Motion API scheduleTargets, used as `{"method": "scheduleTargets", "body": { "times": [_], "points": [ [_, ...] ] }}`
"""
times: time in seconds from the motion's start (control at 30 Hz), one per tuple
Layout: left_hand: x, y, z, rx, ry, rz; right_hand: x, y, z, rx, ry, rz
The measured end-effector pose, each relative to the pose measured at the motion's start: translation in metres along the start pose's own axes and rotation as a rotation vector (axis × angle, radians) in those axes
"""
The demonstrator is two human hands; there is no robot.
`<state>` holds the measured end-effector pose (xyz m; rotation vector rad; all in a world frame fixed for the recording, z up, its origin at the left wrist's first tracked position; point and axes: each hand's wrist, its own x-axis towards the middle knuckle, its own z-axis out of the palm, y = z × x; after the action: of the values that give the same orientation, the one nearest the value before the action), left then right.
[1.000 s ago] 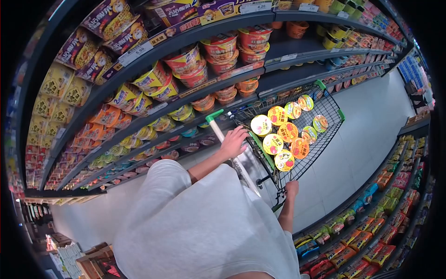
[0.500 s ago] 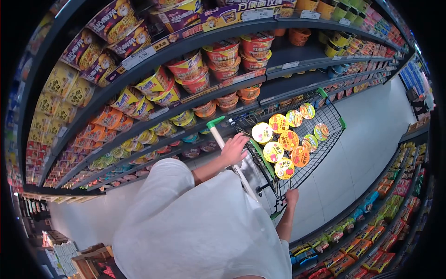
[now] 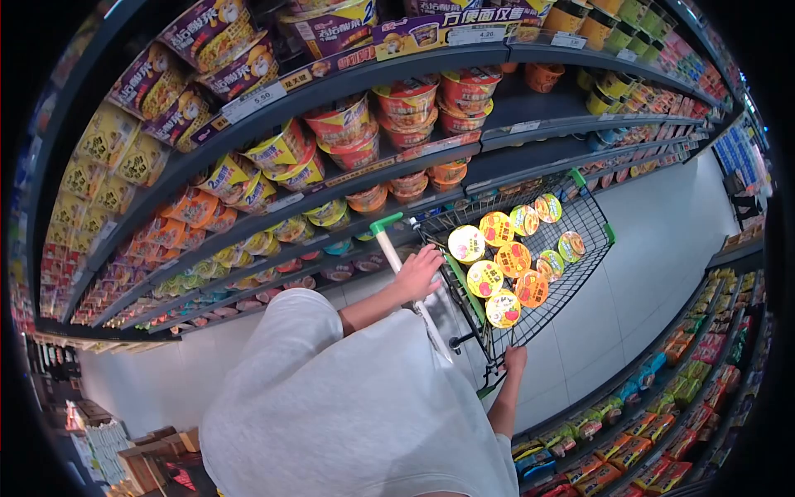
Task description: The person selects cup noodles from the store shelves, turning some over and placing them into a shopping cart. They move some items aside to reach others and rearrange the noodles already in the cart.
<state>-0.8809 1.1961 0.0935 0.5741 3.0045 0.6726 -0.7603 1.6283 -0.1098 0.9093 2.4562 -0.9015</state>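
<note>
A shopping cart (image 3: 571, 277) with a black wire basket and green corners stands in front of me. Inside sit several round instant noodle cups (image 3: 503, 308) with yellow, orange and green lids. My left hand (image 3: 420, 274) lies across the pale cart handle (image 3: 389, 248), fingers stretched out and apart toward the basket's back edge. On the opposite side, my right hand (image 3: 515, 358) is closed around the wire rim at the basket's near right corner. Its fingertips are partly hidden.
Along the left runs a tall shelf (image 3: 331, 74) stacked with noodle tubs (image 3: 410, 99). Lower shelves of bagged packets (image 3: 629, 451) line the right. Tiled floor (image 3: 629, 240) stretches ahead between them. Boxes (image 3: 153, 455) stand behind at lower left.
The view has shifted slightly, with the left shelf appearing a little larger and farther right. Both hands keep their places on the cart. The cups look unchanged inside the basket.
</note>
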Motion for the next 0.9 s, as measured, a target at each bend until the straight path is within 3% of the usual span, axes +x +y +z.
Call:
{"method": "scheduleTargets", "body": {
  "times": [0.1, 0.2, 0.3, 0.33, 0.53, 0.77, 0.9],
  "points": [
    [0.002, 0.002, 0.002, 0.019, -0.05, 0.001, -0.034, -0.036, -0.023, 0.073, -0.053, 0.088],
    [0.012, 0.01, 0.001, 0.097, -0.201, -0.019, -0.036, -0.036, -0.022, 0.088, -0.043, 0.05],
    [0.047, 0.027, -0.024, -0.015, -0.227, 0.01, -0.032, -0.025, -0.012, 0.109, 0.017, -0.001],
    [0.065, 0.031, -0.037, -0.012, -0.152, 0.094, -0.06, -0.055, -0.033, 0.173, -0.014, 0.041],
    [0.184, 0.101, -0.194, 0.032, 0.424, 0.445, -0.074, -0.062, -0.033, 0.223, 0.026, 0.005],
    [0.279, 0.163, -0.369, 0.44, 1.03, 0.633, -0.075, -0.066, -0.033, 0.254, 0.024, 0.07],
    [0.31, 0.168, -0.43, 0.539, 1.126, 0.707, -0.064, -0.054, -0.022, 0.203, 0.052, 0.071]
  ]
}}
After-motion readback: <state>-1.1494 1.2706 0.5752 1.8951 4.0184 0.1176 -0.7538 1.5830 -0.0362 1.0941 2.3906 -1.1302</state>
